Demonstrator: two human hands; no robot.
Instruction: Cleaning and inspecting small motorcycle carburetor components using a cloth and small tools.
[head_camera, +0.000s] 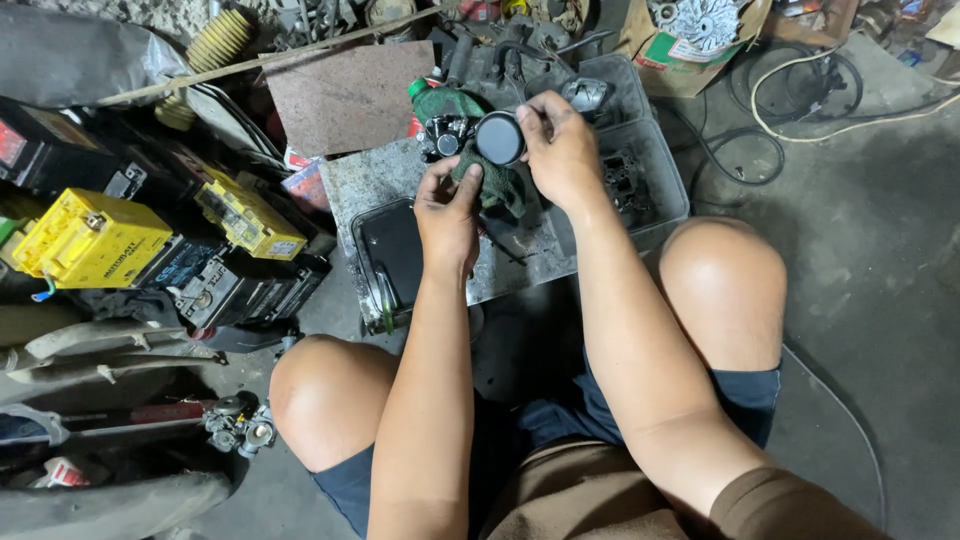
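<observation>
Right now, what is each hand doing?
Left hand: closed on the green rag.
Right hand: closed, holding the black round part.

Matt black round cap (499, 138); green cloth rag (495, 187); glossy yellow plastic battery (90, 238).

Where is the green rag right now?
In the head view, the green rag sits just above centre, bunched under the left hand and below the round black part that the right hand holds.

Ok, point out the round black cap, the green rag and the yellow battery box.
Round black cap (499, 138), head view, centre of its face.
Green rag (500, 187), head view, fold below the cap.
Yellow battery box (92, 240), head view, top face.
</observation>
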